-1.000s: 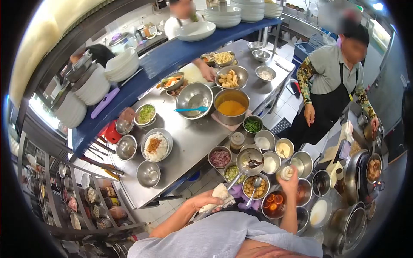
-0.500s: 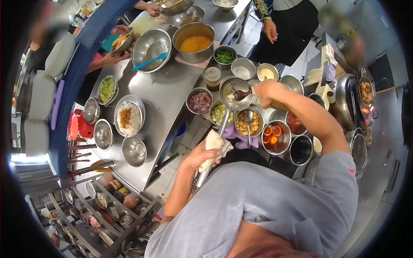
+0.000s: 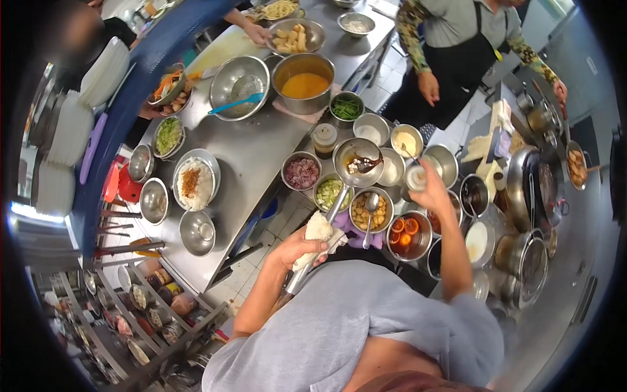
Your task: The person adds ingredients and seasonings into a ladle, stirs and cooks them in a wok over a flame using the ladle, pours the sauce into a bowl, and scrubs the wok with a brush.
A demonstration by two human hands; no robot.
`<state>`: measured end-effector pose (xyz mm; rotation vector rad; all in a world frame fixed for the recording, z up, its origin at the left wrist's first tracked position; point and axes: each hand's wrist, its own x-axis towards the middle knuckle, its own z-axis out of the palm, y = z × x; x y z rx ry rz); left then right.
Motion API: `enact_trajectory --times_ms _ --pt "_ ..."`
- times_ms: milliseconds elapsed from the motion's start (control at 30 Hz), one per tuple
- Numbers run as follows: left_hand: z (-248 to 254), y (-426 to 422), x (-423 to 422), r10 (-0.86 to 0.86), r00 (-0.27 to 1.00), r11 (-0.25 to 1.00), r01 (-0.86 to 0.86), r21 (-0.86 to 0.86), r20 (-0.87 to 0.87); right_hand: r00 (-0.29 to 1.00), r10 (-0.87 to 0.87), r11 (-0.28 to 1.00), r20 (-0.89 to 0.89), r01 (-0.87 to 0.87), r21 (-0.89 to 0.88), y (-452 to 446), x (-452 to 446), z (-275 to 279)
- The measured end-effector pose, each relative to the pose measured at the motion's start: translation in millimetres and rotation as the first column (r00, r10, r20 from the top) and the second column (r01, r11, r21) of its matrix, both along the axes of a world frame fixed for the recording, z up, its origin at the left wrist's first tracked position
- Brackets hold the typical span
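My left hand (image 3: pixel 302 249) is closed around a white cloth (image 3: pixel 320 227) wrapped on the handle of a large metal ladle (image 3: pixel 349 147). The ladle's bowl is level above the bowls and holds white bits and dark brown sauce. To its right, my right hand (image 3: pixel 428 191) is closed on a pale, bottle-like container (image 3: pixel 416 176), partly covered by the fingers. Around the ladle stand bowls of chopped red onion (image 3: pixel 302 173), green pieces (image 3: pixel 330 193), brown chunks with a spoon (image 3: pixel 370 210), and red liquid with orange slices (image 3: pixel 408 234).
A capped jar (image 3: pixel 324 140) and a bowl of cut greens (image 3: pixel 346 108) stand behind the ladle. A pot of orange liquid (image 3: pixel 304 85) and a rice bowl (image 3: pixel 196 179) are on the steel table (image 3: pixel 251 160). A co-worker in a black apron (image 3: pixel 450 72) stands ahead at right.
My right hand has moved from beside the ladle toward me and right, and now grips the pale container. More dark sauce shows in the ladle. The co-worker has come further into view.
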<state>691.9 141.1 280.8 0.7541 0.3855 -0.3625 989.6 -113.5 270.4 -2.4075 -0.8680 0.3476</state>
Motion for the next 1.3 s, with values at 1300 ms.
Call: enact_trajectory --times_ms 1300 --pt "21 5 -98 0.349 0.937 0.933 -0.35 0.087 0.035 0.992 0.123 0.925 0.008 -0.118 0.361 167 -32 -47"
